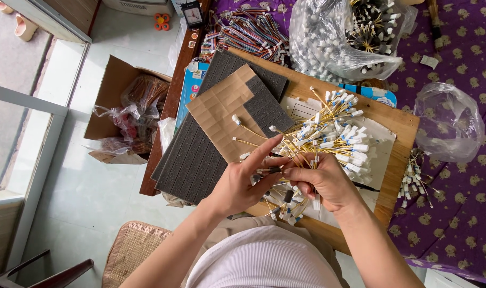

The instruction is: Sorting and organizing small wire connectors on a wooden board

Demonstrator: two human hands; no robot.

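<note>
My right hand (pixel 323 181) grips a thick bundle of yellow wires with white connectors (pixel 336 128), which fans out over a wooden board (pixel 403 125). My left hand (pixel 248 178) meets the right one at the bundle's middle. Its thumb and fingers pinch a small dark piece (pixel 272 170) on the wires, with the index finger stretched toward the connectors. More connector ends (pixel 288 210) hang below my hands.
A dark grey foam sheet (pixel 195 160) with a brown paper-backed patch (pixel 221 109) lies left of the hands. A clear bag of white connectors (pixel 339 37) and coloured cables (pixel 243 32) sit at the back. A loose bundle (pixel 413 178) and an empty bag (pixel 448 120) lie on purple cloth at right. A cardboard box (pixel 125 101) stands on the floor.
</note>
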